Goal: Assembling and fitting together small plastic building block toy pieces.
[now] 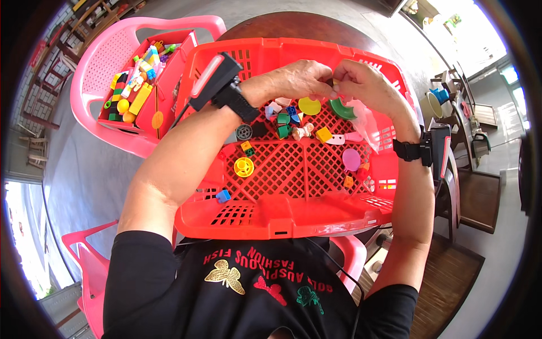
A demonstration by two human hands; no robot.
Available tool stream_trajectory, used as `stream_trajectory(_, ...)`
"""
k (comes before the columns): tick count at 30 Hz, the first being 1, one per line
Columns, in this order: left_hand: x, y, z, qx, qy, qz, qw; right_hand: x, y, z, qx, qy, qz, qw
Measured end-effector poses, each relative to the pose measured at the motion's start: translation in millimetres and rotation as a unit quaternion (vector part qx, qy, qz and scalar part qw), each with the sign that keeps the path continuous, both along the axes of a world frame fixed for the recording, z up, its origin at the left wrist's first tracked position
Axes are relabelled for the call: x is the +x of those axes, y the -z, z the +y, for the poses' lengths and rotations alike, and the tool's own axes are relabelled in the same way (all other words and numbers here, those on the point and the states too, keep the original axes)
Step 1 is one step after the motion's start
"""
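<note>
While both hands meet over red basket [293,220] | left fingers [316,76] pinched, right fingers [344,76] gripping clear bag [364,118]

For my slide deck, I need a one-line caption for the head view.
Both hands, left hand and right hand, meet over a red plastic basket scattered with small colourful toy pieces.

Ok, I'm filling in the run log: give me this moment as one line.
left hand and right hand: meet over red basket, pinching something small | clear bag: hangs below right hand | toy pieces: loose in basket
</note>
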State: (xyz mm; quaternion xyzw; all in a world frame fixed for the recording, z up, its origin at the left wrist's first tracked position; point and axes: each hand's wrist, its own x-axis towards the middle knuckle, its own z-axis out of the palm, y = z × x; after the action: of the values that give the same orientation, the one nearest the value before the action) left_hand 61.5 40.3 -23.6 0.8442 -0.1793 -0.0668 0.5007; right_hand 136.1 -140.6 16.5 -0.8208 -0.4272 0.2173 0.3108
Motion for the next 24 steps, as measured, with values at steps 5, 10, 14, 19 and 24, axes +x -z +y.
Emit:
stream_trajectory(5,1,-1,-1,-0.023,0.008,0.03,0.999,-3,8,-10,0.035,-0.055,-0.104,0.992)
stream_trajectory(10,0,0,-9,-0.048,0.056,0.089,0.993,0,5,-20,0.0,-0.068,-0.01,0.998)
stream_trajectory(14,2,-3,0,-0.135,0.081,0.128,0.979,1,7,-21,0.066,-0.047,0.06,0.995)
stream_trajectory(19,1,-12,-6,0.053,-0.02,-0.073,0.996,-1,16,-14,0.112,0.028,0.024,0.993)
stream_trajectory(24,0,-20,-1,-0.08,0.065,-0.005,0.995,-16,-12,-22,0.112,-0.008,0.074,0.991)
